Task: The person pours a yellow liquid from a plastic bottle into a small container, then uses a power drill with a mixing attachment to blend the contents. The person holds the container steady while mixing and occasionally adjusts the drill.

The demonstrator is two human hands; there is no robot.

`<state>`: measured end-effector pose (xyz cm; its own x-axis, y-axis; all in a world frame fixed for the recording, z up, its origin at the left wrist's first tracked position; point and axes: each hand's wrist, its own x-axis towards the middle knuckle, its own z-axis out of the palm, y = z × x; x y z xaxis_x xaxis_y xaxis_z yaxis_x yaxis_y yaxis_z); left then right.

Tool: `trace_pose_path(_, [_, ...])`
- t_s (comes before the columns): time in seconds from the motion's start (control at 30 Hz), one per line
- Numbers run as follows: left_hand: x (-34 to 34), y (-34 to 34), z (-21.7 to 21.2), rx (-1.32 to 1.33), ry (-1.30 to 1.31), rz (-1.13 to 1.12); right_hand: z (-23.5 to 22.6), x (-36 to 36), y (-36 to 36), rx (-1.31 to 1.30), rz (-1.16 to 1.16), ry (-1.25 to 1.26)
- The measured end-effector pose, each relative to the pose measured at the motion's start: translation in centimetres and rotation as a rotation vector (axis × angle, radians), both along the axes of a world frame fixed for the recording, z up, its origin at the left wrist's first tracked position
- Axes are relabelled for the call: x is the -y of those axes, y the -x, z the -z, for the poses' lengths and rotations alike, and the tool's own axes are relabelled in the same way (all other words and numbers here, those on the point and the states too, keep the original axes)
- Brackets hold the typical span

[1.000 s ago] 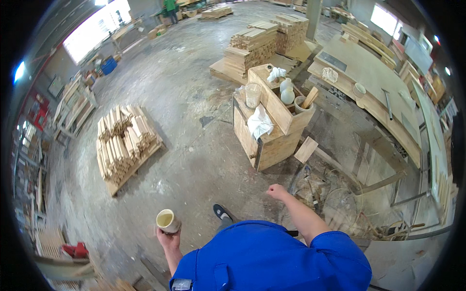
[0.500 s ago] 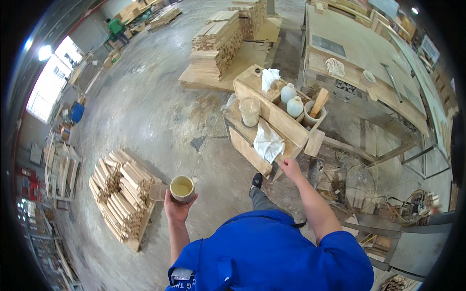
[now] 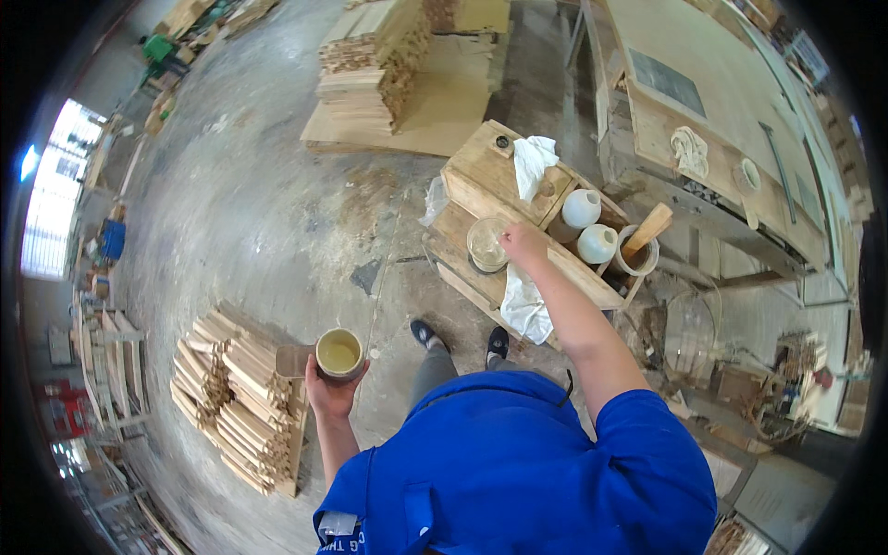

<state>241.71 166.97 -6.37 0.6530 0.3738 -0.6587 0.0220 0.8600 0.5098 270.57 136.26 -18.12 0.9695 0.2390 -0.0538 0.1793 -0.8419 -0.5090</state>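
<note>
In the head view, the only one given, both hands are in use or close to it. By the left hand (image 3: 333, 396), a pale cup (image 3: 339, 354) is held upright from beneath and around its lower side, clear of the floor; something yellowish is seen inside, and a flat brownish piece juts out at its left. By the right hand (image 3: 524, 246), the right rim of a clear container (image 3: 486, 242) is reached, with the fingers drawn close together; whether the rim is pinched or merely touched cannot be told. The container is set on the lower ledge of a wooden stand (image 3: 481, 171), just beside a crumpled white cloth (image 3: 527, 310) that is partly covered by the right forearm. On the stand's far side, two whitish bottles (image 3: 589, 225) and a tub (image 3: 638, 267) with a wooden handle (image 3: 649, 228) leaning out are grouped. To the right, a counter (image 3: 622, 129) is seen; to the left, stacked wooden strips (image 3: 236, 398) are laid near the floor.

The step in hand is judged to be a reach for the container while the cup is carried. For the next move, a settled hold on the rim is judged to be called for, with the cup held level.
</note>
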Motion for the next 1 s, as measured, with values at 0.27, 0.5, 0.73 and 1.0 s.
trace_pose_path(0.27, [-8.6,-12.8,2.8,-0.033,0.039,0.307,-2.7,-2.0,1.3,0.06,0.111,-0.134])
trace_pose_path(0.5, [-8.5,-25.2,2.2,0.025,-0.039,0.643,0.6,-4.6,4.4,-0.075,0.362,-0.057])
trace_pose_path(0.73, [-6.4,-27.5,2.5,-0.031,0.005,0.819,-2.1,-4.7,5.7,0.083,0.495,-0.023])
trace_pose_path(1.0, [-5.9,-28.6,4.5,-0.077,0.036,0.961,0.4,-6.2,5.0,-0.135,0.617,0.009])
